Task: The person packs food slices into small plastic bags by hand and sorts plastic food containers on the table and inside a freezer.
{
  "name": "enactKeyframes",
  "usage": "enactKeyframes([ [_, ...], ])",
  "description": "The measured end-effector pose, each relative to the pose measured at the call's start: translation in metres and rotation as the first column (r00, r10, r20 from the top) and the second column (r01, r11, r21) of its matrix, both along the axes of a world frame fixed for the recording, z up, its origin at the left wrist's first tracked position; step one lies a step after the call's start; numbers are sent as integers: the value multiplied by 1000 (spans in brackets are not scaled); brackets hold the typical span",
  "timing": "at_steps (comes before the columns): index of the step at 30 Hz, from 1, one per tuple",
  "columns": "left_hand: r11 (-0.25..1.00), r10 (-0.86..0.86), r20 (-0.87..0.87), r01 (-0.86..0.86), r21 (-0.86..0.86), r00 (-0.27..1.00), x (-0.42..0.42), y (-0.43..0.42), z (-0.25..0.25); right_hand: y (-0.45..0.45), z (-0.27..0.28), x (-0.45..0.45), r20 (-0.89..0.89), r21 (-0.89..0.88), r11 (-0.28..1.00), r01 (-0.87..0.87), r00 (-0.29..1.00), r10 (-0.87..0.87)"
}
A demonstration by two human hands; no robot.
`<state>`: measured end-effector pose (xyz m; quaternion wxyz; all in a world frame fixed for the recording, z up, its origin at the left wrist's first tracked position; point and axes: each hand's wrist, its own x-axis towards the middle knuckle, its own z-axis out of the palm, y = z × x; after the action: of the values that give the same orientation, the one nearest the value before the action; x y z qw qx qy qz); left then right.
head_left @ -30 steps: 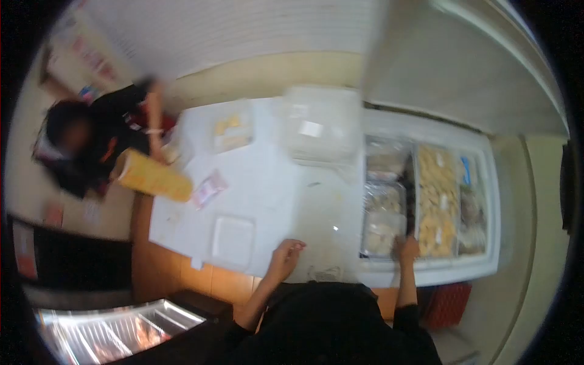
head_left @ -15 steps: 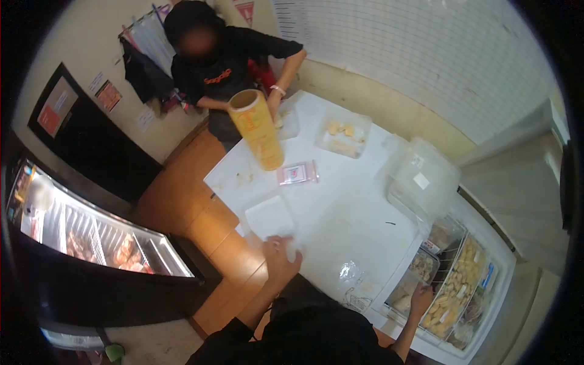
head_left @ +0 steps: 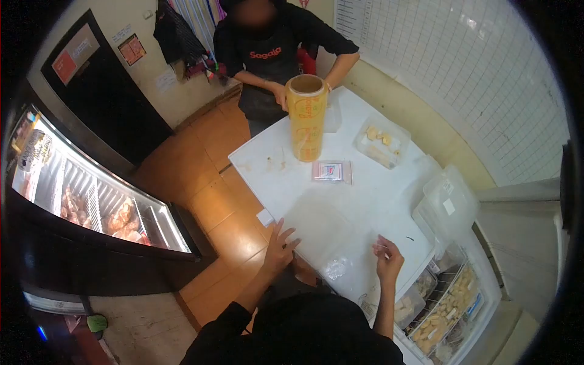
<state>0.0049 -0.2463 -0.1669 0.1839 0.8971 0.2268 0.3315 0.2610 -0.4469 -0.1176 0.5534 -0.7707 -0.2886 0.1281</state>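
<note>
My left hand [head_left: 280, 246] is at the front left edge of the white table [head_left: 261, 146], its fingers spread beside a pale, translucent flat lid or tray [head_left: 319, 225]. My right hand [head_left: 387, 258] is raised over the table's right part, near the open freezer, with thumb and fingers curled toward each other; whether something small is between them is too unclear to tell. A tall yellow roll [head_left: 308, 121] stands upright on the table, and a small pink-edged packet [head_left: 331, 172] lies by its base.
Across the table stands a person in black [head_left: 264, 45], hands behind the roll. A clear container with pale pieces [head_left: 382, 143] and stacked clear boxes [head_left: 447, 198] sit toward the wall. The open freezer [head_left: 486, 313] holds food packs at right; a lit display fridge [head_left: 103, 201] is at left.
The view has swung left. My right hand has come up out of the freezer to above the table. My left hand has moved to the table's left edge, beside the flat piece, which has shifted nearer.
</note>
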Motion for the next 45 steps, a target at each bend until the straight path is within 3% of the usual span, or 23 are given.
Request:
enactKeyframes([
  [3,999,-44,48,43,15,998,5,11,20,17,-1,-12,-82,36,998,42,996,-39],
  [5,997,-71,19,70,28,997,11,23,28,20,11,-14,-159,-133,991,20,986,-41],
  [9,992,-126,11,126,8,992,24,41,18,28,22,-6,-71,-303,949,85,991,-112],
  [11,993,-110,43,111,-29,993,33,46,15,28,13,7,148,-361,916,173,981,-127],
  [12,994,-83,69,88,-63,994,38,49,15,28,3,13,153,-363,914,179,980,-131],
  [13,994,-86,74,90,-65,994,43,52,16,29,-8,18,486,-389,884,260,873,-43],
  [14,996,-79,70,82,-41,994,47,56,17,29,-18,23,751,-383,858,343,657,72],
  [15,997,-71,66,72,-16,995,50,59,18,33,-17,25,753,-383,858,343,654,75],
  [17,998,-68,60,68,-2,996,51,66,21,44,-14,31,559,-406,880,245,829,27],
  [18,998,-68,50,68,12,996,51,69,22,54,-8,34,564,-404,883,240,825,33],
  [20,991,-131,41,130,13,991,49,80,19,93,22,37,272,-300,949,103,962,-18],
  [22,973,-229,-17,229,-7,973,44,88,9,151,74,36,301,-196,979,-58,947,116],
  [25,938,-336,18,336,-90,942,39,95,7,238,164,16,635,-82,979,-187,748,196],
  [27,918,-368,43,370,-140,929,37,95,-4,285,190,2,718,-54,945,-322,646,261],
  [29,918,-366,127,380,-113,922,38,88,-31,335,198,-1,886,2,949,-315,441,144],
  [31,932,-302,51,306,-192,952,30,79,-20,384,156,27,921,-138,975,-173,340,191],
  [33,904,-321,138,346,-252,937,28,76,-39,408,141,45,929,-58,955,-290,334,158],
  [34,900,-352,171,383,-210,920,12,80,-16,433,102,86,949,-84,961,-265,272,158],
  [36,931,-330,311,362,-48,891,15,79,-43,440,120,78,955,-102,972,-212,251,155],
  [37,952,-301,413,297,75,859,32,83,-89,442,136,70,979,26,963,-268,200,30],
  [39,953,-300,431,281,109,851,13,74,-77,412,172,62,958,286,909,-304,115,-263],
  [42,950,-312,395,296,104,864,-5,68,-61,362,224,39,914,403,841,-362,202,-351],
  [45,964,-262,308,262,43,915,-10,64,-53,300,245,66,947,294,911,-289,215,-237],
])
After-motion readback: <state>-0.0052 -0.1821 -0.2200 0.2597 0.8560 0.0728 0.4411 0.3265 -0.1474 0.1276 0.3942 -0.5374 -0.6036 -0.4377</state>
